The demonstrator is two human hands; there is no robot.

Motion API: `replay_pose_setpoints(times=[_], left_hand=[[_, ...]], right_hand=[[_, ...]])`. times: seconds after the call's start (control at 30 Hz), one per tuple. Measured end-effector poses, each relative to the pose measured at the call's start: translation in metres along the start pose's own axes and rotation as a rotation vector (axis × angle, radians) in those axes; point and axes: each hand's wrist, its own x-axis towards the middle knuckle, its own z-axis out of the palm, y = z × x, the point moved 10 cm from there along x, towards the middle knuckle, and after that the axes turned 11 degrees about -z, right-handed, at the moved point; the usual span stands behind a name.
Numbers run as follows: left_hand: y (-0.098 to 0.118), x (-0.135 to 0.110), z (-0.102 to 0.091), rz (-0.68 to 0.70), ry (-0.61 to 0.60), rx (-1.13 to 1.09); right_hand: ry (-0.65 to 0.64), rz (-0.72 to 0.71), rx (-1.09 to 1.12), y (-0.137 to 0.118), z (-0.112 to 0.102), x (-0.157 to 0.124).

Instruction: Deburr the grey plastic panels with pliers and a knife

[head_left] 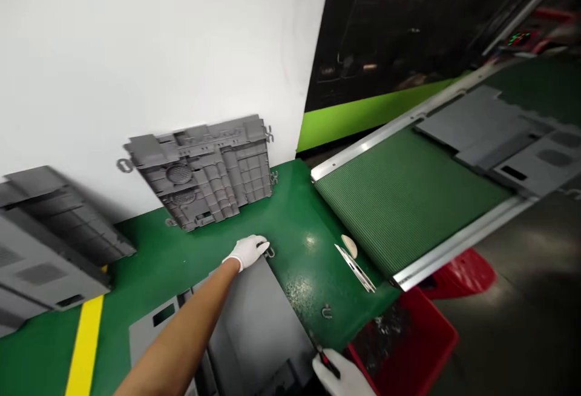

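A large grey moulded plastic panel (pixel 258 317) lies on the green surface in front of me, with a cut-out at its left. My left hand (pixel 246 252), in a white glove, is closed on the panel's far corner, beside a small grey loop (pixel 270 252) that sticks out there. At the panel's near right edge, my gloved right hand (pixel 341 375) is closed around a knife-like tool (pixel 327 363) with a black and red handle. Its thin, dark tip points toward the panel's edge. A loose U-shaped grey piece (pixel 326 311) lies to the right of the panel.
Another ribbed grey panel (pixel 213 172) leans against the white wall (pixel 158 39). More grey panels (pixel 49 250) stand at left. A green conveyor belt (pixel 408 196) carries grey panels (pixel 499 135). Thin strips (pixel 355 267) and a pale oval piece (pixel 349 246) lie near a red bin (pixel 431 341).
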Motion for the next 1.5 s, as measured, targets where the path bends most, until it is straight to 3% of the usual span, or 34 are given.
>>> replay_pose_setpoints(times=[0.07,0.2,0.33,0.47,0.7,1.03,1.5], left_hand=[[0.011,0.016,0.019,0.078,-0.152,0.016],[0.013,0.041,0.044,0.083,-0.312,0.017],[0.011,0.049,0.054,0.059,-0.416,-0.108],[0.010,0.048,0.051,-0.007,-0.446,-0.182],[0.011,0.044,0.041,-0.107,-0.455,-0.150],[0.018,0.043,0.037,-0.110,-0.460,-0.190],[0.017,0.045,0.040,-0.144,-0.454,-0.255]], right_hand=[[0.005,-0.052,-0.042,-0.025,0.000,0.023],[-0.018,-0.065,-0.209,-0.067,-0.003,0.086],[-0.109,-0.002,-0.321,-0.079,0.009,0.152],[-0.178,-0.030,-0.310,-0.082,0.028,0.185],[-0.226,-0.030,-0.266,-0.081,0.027,0.188],[-0.223,-0.090,-0.228,-0.083,0.021,0.195],[-0.229,-0.007,-0.312,-0.079,0.022,0.196]])
